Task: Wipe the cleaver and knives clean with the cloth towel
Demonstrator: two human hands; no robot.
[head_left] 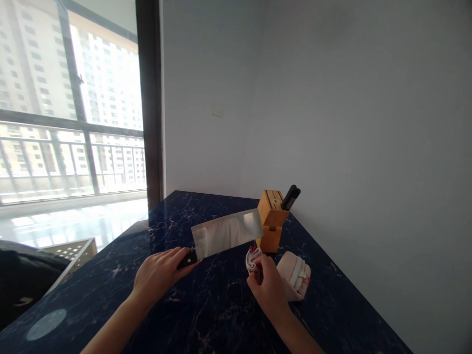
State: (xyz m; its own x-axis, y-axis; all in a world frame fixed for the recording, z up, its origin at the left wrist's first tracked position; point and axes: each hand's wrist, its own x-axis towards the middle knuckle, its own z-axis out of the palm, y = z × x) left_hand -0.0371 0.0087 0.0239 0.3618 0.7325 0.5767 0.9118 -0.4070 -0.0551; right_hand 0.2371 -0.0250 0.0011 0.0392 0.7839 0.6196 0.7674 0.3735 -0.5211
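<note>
My left hand [160, 275] grips the black handle of a broad steel cleaver [226, 233], holding the blade flat-on and slightly raised over the dark marbled counter [206, 314]. My right hand [267, 285] is closed on a bunched end of a pale cloth with red marks [295, 275], just below the blade's right end. The rest of the cloth lies on the counter to the right of that hand. A wooden knife block [272, 221] stands behind the blade, with one black knife handle [290, 197] sticking out of it.
A white wall runs along the counter's back and right side. To the left a large window with a dark frame [149, 103] looks onto a balcony railing and tall buildings. A perforated pale box [72, 253] sits beyond the counter's left edge.
</note>
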